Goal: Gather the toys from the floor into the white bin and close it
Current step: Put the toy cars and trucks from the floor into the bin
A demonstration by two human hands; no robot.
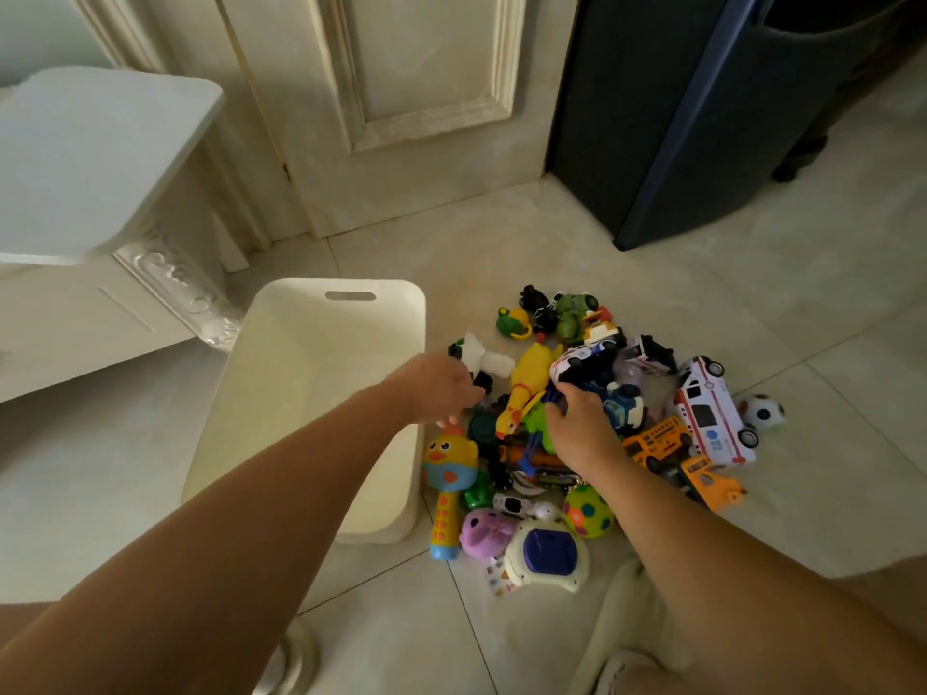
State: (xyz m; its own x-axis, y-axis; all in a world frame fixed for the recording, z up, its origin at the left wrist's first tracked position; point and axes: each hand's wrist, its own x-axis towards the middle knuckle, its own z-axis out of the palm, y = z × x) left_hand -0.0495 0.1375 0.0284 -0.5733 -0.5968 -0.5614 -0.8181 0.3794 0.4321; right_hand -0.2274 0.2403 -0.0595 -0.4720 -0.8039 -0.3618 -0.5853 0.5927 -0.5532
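An open white bin (346, 296) stands on the floor, nothing visible inside it. Right of it lies a pile of toys: a yellow rubber chicken (526, 378), a white ambulance (710, 413), orange buses (657, 438), a duck microphone (449, 474), a spotted green ball (588, 511) and several small cars. My left hand (434, 388) reaches over the bin's right rim onto the pile's left edge, fingers curled beside a black-and-white plush (476, 356); whether it grips anything I cannot tell. My right hand (582, 423) is closed on a blue and green toy (539, 418) in the pile's middle.
A white lid-like panel (90, 158) sits raised at the upper left above a white ornate cabinet (165, 273). A cream door (416, 92) is behind, a dark blue cabinet (667, 117) at the upper right. A small football (763, 409) lies on the tiles, right of the pile.
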